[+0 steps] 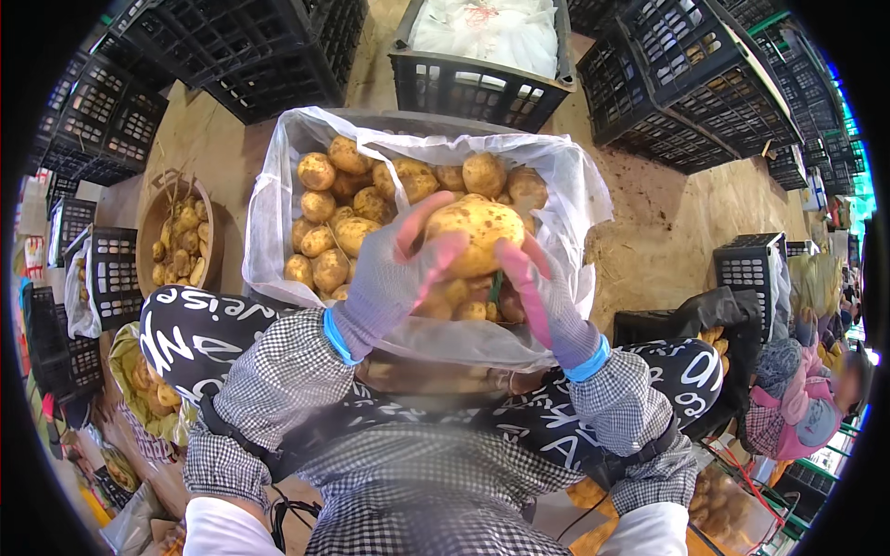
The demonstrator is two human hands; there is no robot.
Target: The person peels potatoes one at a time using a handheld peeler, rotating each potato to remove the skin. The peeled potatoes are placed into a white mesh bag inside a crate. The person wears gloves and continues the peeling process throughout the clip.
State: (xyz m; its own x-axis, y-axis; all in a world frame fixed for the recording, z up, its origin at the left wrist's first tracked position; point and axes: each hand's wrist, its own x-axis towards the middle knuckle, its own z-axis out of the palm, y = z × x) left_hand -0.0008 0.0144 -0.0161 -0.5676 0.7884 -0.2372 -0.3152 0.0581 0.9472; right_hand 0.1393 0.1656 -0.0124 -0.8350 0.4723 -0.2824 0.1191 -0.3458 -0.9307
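Note:
A large yellow potato [476,229] with brown specks of soil is held up between my two gloved hands. My left hand [400,271], in a grey knit glove with pink-coated fingers, grips its left side. On its lower right side are the fingertips of my right hand [549,292], gloved the same way. Just beneath them stands a crate lined with a white mesh bag [573,174], its edges folded out over the rim. Many loose potatoes [330,267] fill the bag; my hands hide some of them.
A round tub [147,240] of smaller potatoes stands to the left. Ahead is a black plastic crate [480,90] holding white bags, flanked by stacked black crates [685,90]. Another person [793,403] sits at the far right. Soil lies scattered on the floor [653,229].

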